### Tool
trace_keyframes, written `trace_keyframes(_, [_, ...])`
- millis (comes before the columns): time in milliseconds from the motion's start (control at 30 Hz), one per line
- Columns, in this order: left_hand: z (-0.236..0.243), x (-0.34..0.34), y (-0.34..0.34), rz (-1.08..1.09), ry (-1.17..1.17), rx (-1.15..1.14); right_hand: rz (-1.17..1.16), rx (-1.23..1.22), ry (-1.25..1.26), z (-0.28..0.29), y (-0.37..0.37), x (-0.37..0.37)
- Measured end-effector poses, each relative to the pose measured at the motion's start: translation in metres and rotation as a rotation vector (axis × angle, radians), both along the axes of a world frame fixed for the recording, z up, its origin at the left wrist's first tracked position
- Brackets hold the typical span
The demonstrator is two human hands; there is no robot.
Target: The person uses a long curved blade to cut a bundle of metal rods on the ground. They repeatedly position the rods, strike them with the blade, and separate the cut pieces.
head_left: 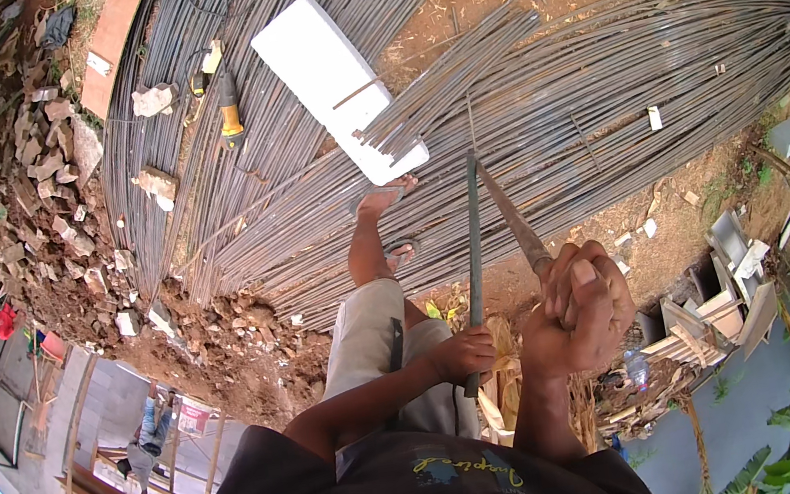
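Note:
My left hand (464, 354) is closed around the lower part of a long, straight dark grey-green metal bar (475, 256). In front of my right side, my right hand (581, 310) makes a fist around the near end of a rusty brown metal bar (514, 215). The two bars slant toward each other and meet at their far ends; whether they are joined I cannot tell. A thin rod (471, 120) shows just beyond that point. Beneath them lies a broad spread of long thin steel rebars (591, 133).
My sandalled foot (391, 192) is by the rebars. A white foam slab (314, 66) lies across them, with a yellow-and-black power tool (230, 113) to its left. Broken bricks (39, 156) fill the far left. Wood scraps (717, 313) lie right; another person (148, 445) is lower left.

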State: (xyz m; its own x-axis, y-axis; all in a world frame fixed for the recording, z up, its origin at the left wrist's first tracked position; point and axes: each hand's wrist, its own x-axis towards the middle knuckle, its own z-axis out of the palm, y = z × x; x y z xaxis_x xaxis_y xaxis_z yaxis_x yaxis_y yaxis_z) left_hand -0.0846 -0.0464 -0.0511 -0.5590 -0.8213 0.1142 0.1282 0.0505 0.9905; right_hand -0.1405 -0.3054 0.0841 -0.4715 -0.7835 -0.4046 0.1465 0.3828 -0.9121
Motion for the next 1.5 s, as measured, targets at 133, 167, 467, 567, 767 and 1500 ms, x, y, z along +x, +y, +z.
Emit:
trace_keyframes(133, [0.013,-0.009,0.003,0.045,-0.040,0.061,-0.041,-0.041,0.041,-0.003,-0.033,0.002])
trace_keyframes(167, [0.016,-0.009,0.001,0.049,-0.039,0.062,-0.065,-0.027,0.067,0.003,-0.030,0.002])
trace_keyframes(467, [0.021,-0.002,-0.003,0.019,-0.032,0.006,-0.064,-0.035,-0.022,0.002,-0.014,-0.018])
trace_keyframes(567, [0.011,-0.004,0.002,0.022,0.002,-0.017,-0.058,-0.075,-0.013,-0.004,-0.017,-0.015])
trace_keyframes(767, [0.009,0.008,-0.001,-0.008,-0.002,-0.002,-0.086,0.012,0.037,-0.033,-0.058,0.003])
trace_keyframes(1500, [-0.006,0.067,-0.068,0.554,-0.058,0.197,-0.120,-0.212,-0.151,0.253,0.237,-0.131])
